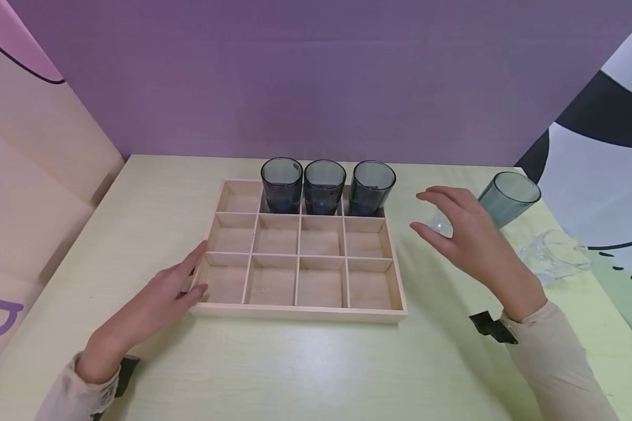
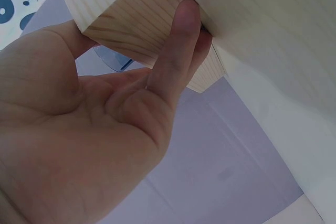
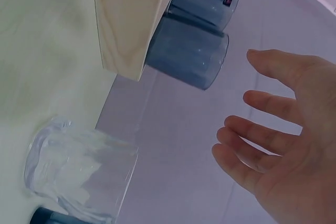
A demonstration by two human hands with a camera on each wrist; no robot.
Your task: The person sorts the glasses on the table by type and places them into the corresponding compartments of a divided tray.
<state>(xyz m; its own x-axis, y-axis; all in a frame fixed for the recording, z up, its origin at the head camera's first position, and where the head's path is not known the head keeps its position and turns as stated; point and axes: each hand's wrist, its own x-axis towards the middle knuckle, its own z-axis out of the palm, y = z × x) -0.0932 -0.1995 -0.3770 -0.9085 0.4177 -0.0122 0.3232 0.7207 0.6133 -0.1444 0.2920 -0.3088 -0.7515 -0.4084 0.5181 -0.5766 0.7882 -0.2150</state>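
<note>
I see right hand (image 1: pixel 466 231) with fingers spread, nothing held. Clear glass (image 3: pixel 84 169) beyond and below them, apart, long axis upright, toward desk's (image 1: pixel 305 368) right edge, between tray (image 1: pixel 297 313) and teal glass (image 1: pixel 508 202). Right hand nearer; left hand (image 1: pixel 155 298) grips tray's left side by near corner.

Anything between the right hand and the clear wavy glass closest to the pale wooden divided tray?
Nothing visible. The right wrist view shows open space between the right hand and the clear wavy glass. The teal-grey tinted glass stands beyond the clear one, away from the tray, not between.
</note>
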